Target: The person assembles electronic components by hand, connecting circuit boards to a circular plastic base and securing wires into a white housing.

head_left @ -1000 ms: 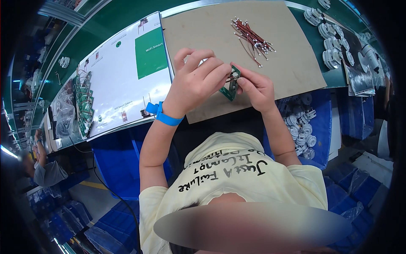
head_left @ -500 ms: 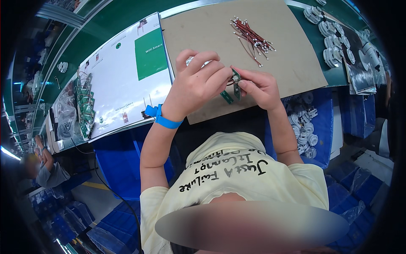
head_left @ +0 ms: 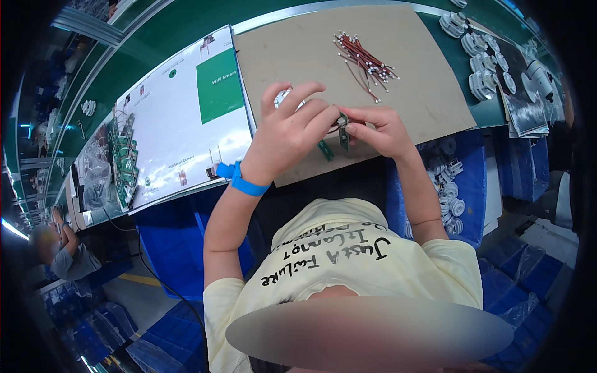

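My right hand [head_left: 380, 132] pinches a small green circuit board [head_left: 344, 142] on edge between thumb and fingers, over the front of the brown board sheet. My left hand [head_left: 291, 127], with a blue band at its wrist, meets it there; its thumb and index finger close on a thin red-brown cable [head_left: 334, 128] at the circuit board's connector, while its other fingers are raised and curled. Exactly how the cable end sits is hidden by the fingertips. A second green board piece [head_left: 325, 150] shows just below the left fingers. Something white and silvery [head_left: 281, 97] shows behind the left hand's fingers.
A loose pile of red-brown cables with white plugs [head_left: 367, 62] lies on the brown sheet [head_left: 280, 50]. Several green circuit boards [head_left: 126, 161] rest on white printed sheets [head_left: 161, 112] at left. White round parts [head_left: 482, 62] stand at right; more fill a blue bin [head_left: 469, 186].
Both hands stay together at the circuit board, which has shifted slightly left and tilted a little. The whole view has shifted slightly.
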The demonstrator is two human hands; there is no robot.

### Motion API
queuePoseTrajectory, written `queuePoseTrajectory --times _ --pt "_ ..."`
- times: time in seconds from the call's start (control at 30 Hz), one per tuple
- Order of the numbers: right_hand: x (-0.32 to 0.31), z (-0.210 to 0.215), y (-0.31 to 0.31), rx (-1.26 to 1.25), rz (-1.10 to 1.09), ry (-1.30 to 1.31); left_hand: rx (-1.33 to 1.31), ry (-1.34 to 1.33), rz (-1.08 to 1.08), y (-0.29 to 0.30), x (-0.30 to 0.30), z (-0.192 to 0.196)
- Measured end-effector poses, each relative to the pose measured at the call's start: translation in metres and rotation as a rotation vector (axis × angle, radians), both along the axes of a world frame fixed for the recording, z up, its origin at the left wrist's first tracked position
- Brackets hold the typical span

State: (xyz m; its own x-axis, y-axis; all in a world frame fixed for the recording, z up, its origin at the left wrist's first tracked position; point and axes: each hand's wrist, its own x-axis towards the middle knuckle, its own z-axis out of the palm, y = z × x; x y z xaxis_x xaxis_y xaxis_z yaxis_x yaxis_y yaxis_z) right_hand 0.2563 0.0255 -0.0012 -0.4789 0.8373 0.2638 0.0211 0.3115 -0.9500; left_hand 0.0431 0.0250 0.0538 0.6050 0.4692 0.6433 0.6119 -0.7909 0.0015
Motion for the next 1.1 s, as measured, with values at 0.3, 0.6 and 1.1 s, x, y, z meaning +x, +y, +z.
queuePoseTrajectory --times 0.3,0.6,1.1 --pt "-0.02 0.07 0.036 0.739 -0.046 -0.335 -0.532 -0.204 0.21 -0.027 -0.028 -0.026" --pt "-0.113 0.072 0.076 0.393 0.36 -0.689 -0.752 -0.429 0.186 -0.026 -0.077 -0.033" --pt "-0.193 0.046 0.437 -0.226 -0.308 -0.089 -0.611 0.072 0.259 -0.005 -0.105 -0.039"
